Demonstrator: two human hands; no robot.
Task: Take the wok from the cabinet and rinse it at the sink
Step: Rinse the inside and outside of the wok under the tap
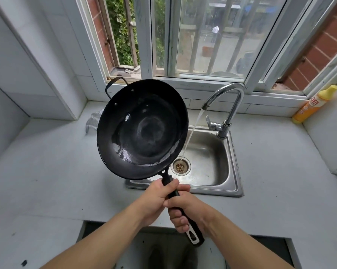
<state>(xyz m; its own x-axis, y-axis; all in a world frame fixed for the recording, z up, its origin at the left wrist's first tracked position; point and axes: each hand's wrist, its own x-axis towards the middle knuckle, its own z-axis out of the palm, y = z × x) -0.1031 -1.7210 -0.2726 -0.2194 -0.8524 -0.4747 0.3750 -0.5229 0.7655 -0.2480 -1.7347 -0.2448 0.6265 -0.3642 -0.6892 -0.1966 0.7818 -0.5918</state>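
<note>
- Two hands hold the wok (142, 129) by its long black handle (180, 208), both wrapped tight around it.
- One is the left hand (156, 199), which grips the handle nearer the pan. The right hand (191, 212) grips it lower down, closer to the person.
- Right now the wok is up in the air, above the left side of the sink (212, 164) and the gray counter (47, 171). It is tipped so its inside faces the person.
- Water (191, 133) runs from the tap (227, 105) and falls straight down to the drain (181, 166). It passes just right of the wok and does not hit it.
- Shiny wet spots show inside the wok, so it looks like it has had some water on it already.
- My guess is that getting the wok out is done, and the rinse is partly done or almost over.
- What may be left: more rinsing or pouring out drops, then shutting off the tap.
- Far right on the counter stands a yellow bottle (315, 103).
</note>
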